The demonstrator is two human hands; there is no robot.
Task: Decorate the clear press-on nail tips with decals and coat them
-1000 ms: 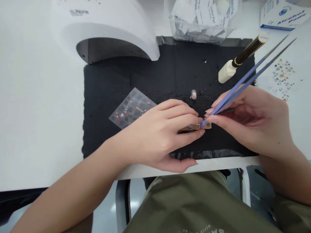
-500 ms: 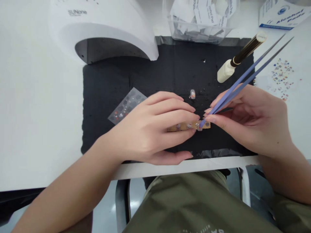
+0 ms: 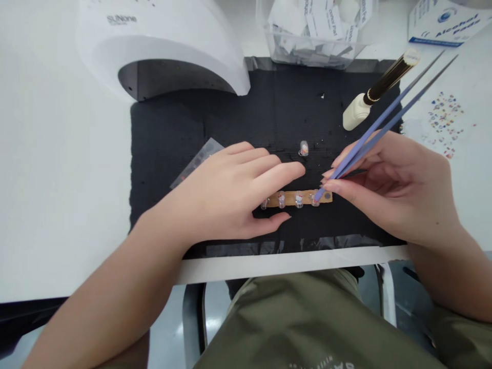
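Note:
My right hand (image 3: 403,184) pinches blue-purple tweezers (image 3: 369,146) near their bent working end, the long straight ends pointing up to the right. Their tip touches the rightmost press-on nail (image 3: 315,200) on a wooden strip (image 3: 326,197). Along this strip sit several clear nails with small cartoon figures; one nail (image 3: 299,199) shows near its middle. My left hand (image 3: 234,189) is palm down with thumb and forefinger apart, covering the strip's left end. Partly beneath that hand lies a clear sticker sheet (image 3: 192,166). A loose decorated nail (image 3: 304,148) rests above the strip.
A black mat (image 3: 165,133) covers the middle of the white table. Behind stand a white nail lamp (image 3: 215,46), a clear bin (image 3: 307,56) of pad packets and an alcohol pads box (image 3: 442,25). A polish bottle (image 3: 357,110) and scattered tiny charms (image 3: 446,118) are at right.
My left hand has drawn back to the left, off the strip's right part, uncovering more nails and hiding more of the sticker sheet. The right hand and tweezers have barely moved.

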